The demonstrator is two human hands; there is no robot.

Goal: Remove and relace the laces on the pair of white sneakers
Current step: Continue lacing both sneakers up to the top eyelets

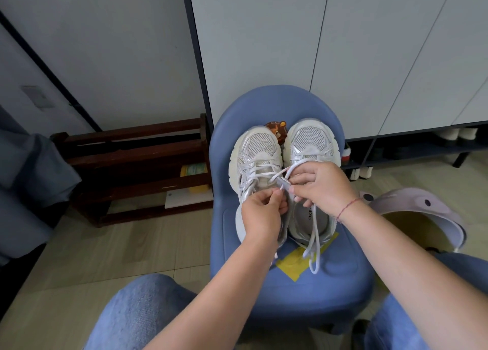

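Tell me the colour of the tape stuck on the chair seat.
Yellow: the tape lies on the blue chair seat, below the sneakers; the head view shows it.

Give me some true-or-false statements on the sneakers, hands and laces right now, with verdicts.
1. The left sneaker and right sneaker stand side by side on the blue chair, toes away from the person. True.
2. The left hand rests idle on a knee. False: its grip pinches the lace at the left sneaker.
3. Loose lace ends trail over the yellow tape on the seat. True.
4. The right hand has a bare wrist. False: a red string circles it.
5. The wooden rack stands right of the chair. False: it stands to the left.
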